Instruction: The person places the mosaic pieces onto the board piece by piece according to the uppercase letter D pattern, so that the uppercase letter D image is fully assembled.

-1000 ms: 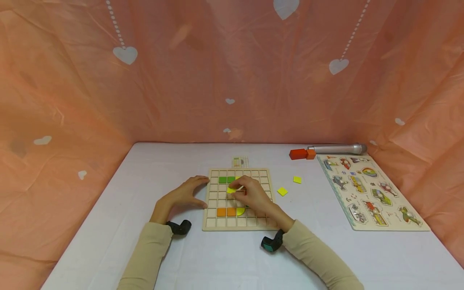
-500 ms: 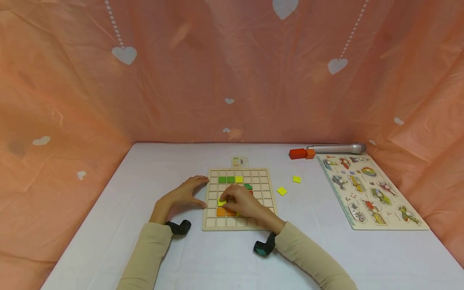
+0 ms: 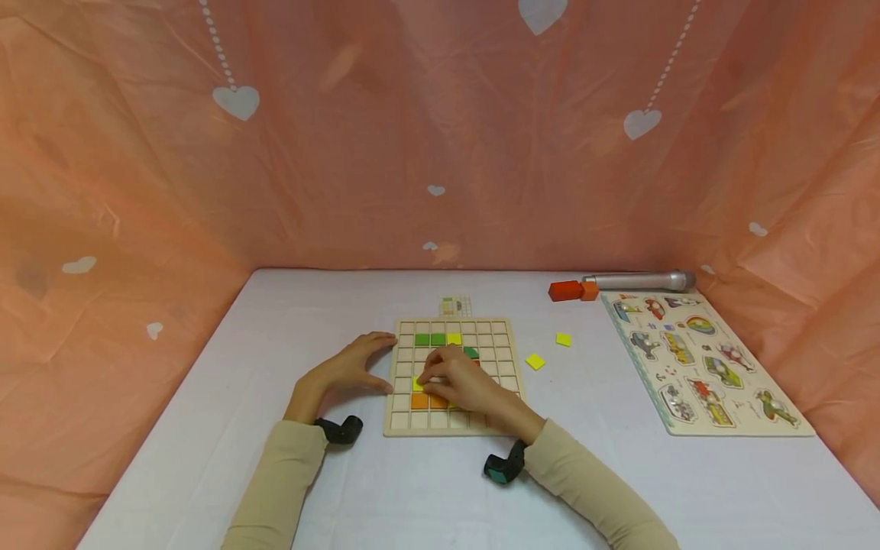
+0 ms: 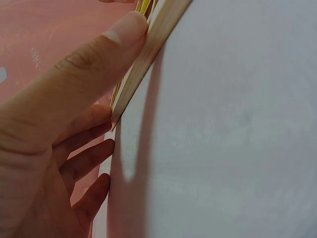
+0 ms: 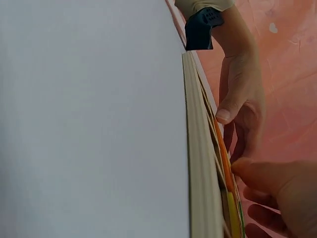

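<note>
A wooden grid board point(image 3: 402, 422) lies on the white table. My left hand point(image 3: 351, 363) rests against its left edge, fingers spread; in the left wrist view the thumb point(image 4: 89, 67) touches the wooden side. Over the board's lower left, my right hand point(image 3: 462, 382) pinches a yellow square tile point(image 3: 417, 384) at a cell just above an orange tile point(image 3: 419, 401). Green tiles point(image 3: 422, 340) and a yellow tile point(image 3: 454, 338) sit in an upper row. A green piece point(image 3: 470, 352) shows beyond the right hand, which hides part of the board.
Loose yellow tiles point(image 3: 535, 362) lie right of the board. A small printed grid card point(image 3: 455, 306) is behind it. Farther right are a red block point(image 3: 565, 291), an orange block point(image 3: 589, 291), a silver microphone point(image 3: 639, 283) and a picture puzzle board point(image 3: 708, 367).
My right hand has carried the yellow tile down and left across the board to a cell above the orange tiles, then hardly moved. The left hand has stayed still.
</note>
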`<move>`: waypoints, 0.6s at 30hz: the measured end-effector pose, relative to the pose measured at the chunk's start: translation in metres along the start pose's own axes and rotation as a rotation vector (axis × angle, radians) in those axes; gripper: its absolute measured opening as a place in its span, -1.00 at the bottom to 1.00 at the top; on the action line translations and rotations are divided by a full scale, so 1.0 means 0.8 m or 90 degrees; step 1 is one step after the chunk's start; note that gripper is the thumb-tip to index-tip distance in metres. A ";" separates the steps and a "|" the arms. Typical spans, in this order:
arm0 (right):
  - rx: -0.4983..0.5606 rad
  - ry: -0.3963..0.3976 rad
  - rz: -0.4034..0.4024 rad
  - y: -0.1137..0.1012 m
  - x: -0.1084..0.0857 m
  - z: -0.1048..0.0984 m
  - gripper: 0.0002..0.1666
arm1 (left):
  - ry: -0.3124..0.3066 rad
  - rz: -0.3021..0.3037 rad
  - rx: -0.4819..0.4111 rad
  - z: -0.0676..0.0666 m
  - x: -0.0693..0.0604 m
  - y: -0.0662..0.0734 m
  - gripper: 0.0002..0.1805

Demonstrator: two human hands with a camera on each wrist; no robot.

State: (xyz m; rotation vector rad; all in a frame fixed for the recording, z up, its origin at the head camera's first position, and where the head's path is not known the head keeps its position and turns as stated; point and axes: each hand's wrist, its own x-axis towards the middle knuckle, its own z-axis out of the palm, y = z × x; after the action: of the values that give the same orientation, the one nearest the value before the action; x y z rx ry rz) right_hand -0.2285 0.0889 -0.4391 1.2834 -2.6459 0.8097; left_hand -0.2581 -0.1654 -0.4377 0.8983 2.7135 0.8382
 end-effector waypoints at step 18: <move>0.121 0.102 0.118 0.051 -0.046 -0.070 -0.71 | -0.004 -0.007 0.005 0.000 0.000 0.002 -0.03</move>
State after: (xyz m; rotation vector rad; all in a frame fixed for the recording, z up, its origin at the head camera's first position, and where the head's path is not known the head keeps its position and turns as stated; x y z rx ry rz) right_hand -0.2433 0.1630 -0.4195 0.9700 -2.6372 1.1629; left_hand -0.2574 -0.1640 -0.4372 0.8859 2.7157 0.8219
